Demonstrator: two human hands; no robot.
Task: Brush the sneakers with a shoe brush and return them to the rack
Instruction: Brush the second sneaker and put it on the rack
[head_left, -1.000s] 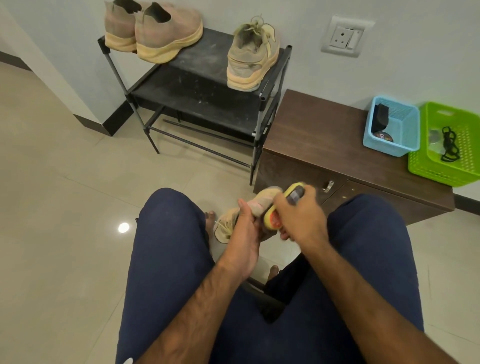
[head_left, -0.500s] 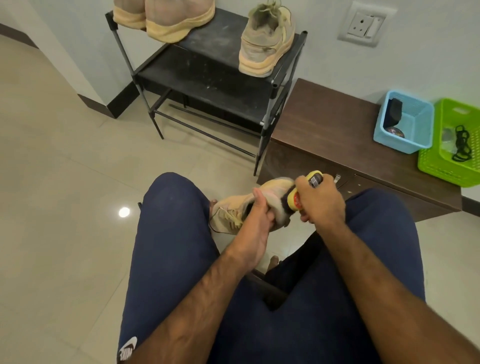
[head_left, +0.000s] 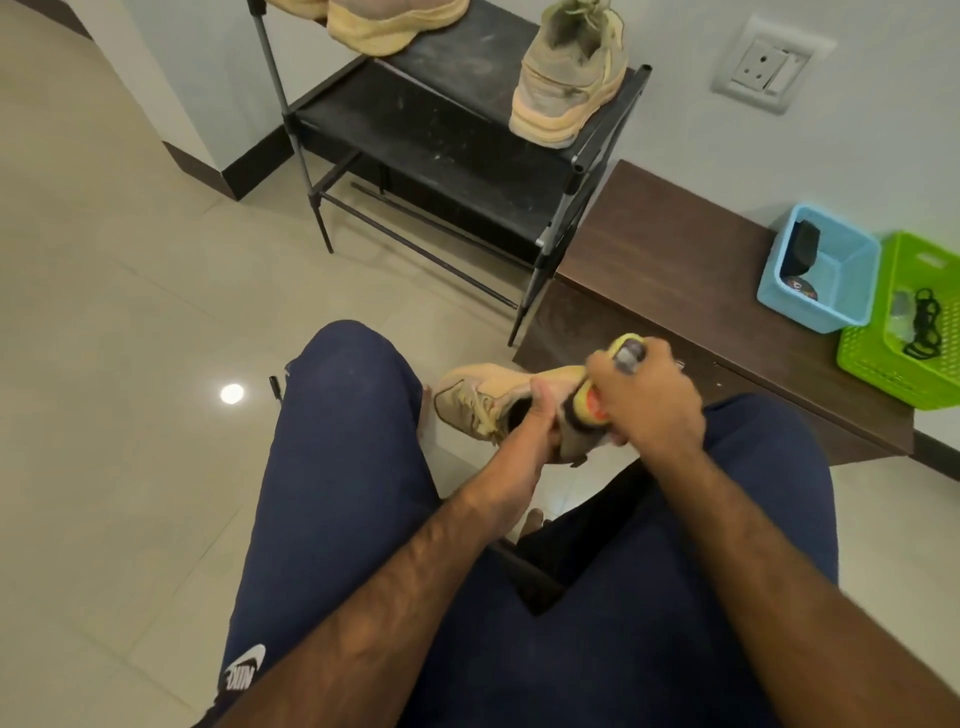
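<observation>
Between my knees I hold a tan sneaker (head_left: 480, 397) with its toe pointing left. My left hand (head_left: 524, 447) grips it at the collar, fingers inside the opening. My right hand (head_left: 647, 400) grips a yellow shoe brush (head_left: 592, 408), whose dark bristles press on the sneaker's heel. On the black shoe rack (head_left: 467, 140) at the top, the matching tan sneaker (head_left: 569, 78) stands at the right end of the upper shelf. Another sneaker pair (head_left: 384, 21) sits at its left end, cut off by the frame.
A dark wooden cabinet (head_left: 685, 270) stands right of the rack, carrying a blue basket (head_left: 852, 296) with a dark item and a green basket (head_left: 883, 358) with black cord. My legs in navy trousers fill the lower frame. Beige floor tiles lie to the left.
The sneaker has turned flatter, toe farther left. My right hand has moved the brush along the heel, up and to the right. The view has tilted down and closer to the rack.
</observation>
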